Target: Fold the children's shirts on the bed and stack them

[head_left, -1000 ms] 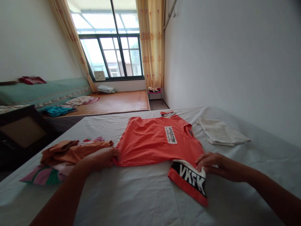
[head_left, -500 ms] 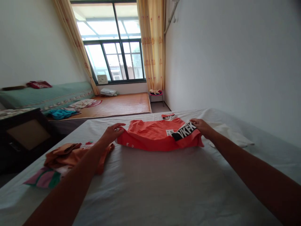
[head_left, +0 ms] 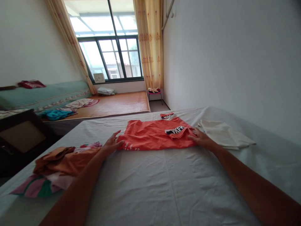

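An orange-red T-shirt (head_left: 150, 133) with black-and-white lettering lies on the white bed sheet, its near part folded over into a straight front edge. At its left end rests my left hand (head_left: 112, 143), fingers spread and the thumb on the cloth. My right hand (head_left: 201, 138) touches the right end, thumb and fingers apart over the fabric. Small white print shows near the shirt's left front corner. Left of my left forearm is a heap of clothes with a brown-orange garment (head_left: 68, 160) on top.
A folded white cloth (head_left: 225, 135) lies right of the shirt, near the wall. Pink and green fabric (head_left: 35, 186) sticks out under the heap. Beyond stand a dark cabinet (head_left: 22, 135), another bed with a brown mat (head_left: 119, 102), and a small stool (head_left: 154, 92).
The shirt's near edge, held raised half a second ago, now lies flat. Both hands have lowered and loosened their fingers. The view has shifted slightly.
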Demonstrator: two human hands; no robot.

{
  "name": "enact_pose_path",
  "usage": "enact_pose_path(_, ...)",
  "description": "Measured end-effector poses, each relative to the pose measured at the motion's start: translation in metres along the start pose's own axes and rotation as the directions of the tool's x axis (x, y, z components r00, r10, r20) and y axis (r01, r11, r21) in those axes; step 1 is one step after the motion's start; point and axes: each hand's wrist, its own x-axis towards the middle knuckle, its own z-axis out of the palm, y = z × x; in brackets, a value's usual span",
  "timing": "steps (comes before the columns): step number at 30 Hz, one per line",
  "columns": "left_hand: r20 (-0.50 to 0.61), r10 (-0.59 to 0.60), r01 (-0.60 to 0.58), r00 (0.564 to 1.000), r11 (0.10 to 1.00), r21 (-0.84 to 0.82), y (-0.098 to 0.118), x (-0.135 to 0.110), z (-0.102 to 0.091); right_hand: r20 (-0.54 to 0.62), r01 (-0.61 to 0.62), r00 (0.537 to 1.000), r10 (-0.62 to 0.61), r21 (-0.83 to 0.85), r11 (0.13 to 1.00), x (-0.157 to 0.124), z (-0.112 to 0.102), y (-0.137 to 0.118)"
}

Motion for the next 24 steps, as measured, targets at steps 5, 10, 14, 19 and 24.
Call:
enact_pose_path(5,-0.074,0.142,-0.133,0.987,0.985,0.111,0.010,-0.002,0.002,-0.060,0.161,0.984,-0.166,-0.080,0.984,-0.004,-0.024,-0.003)
enact_pose_path(10,0.132,0.065,-0.087,0.989,0.982,0.168,0.015,-0.010,-0.006,0.306,0.044,0.952,-0.023,-0.062,0.997,-0.019,-0.056,-0.002)
enact_pose_path(14,0.245,0.010,-0.066,0.969,0.973,0.223,0.022,-0.016,-0.009,0.414,0.059,0.910,0.016,-0.169,0.984,-0.024,-0.064,0.002)
enact_pose_path(19,0.241,-0.023,-0.056,0.970,0.947,0.317,0.020,-0.014,-0.014,0.359,0.088,0.933,0.035,-0.320,0.943,-0.019,-0.064,0.004)
enact_pose_path(24,0.067,0.242,-0.235,0.968,0.777,0.584,0.017,-0.007,-0.003,0.010,0.174,0.980,-0.199,-0.527,0.832,-0.010,-0.045,0.003)
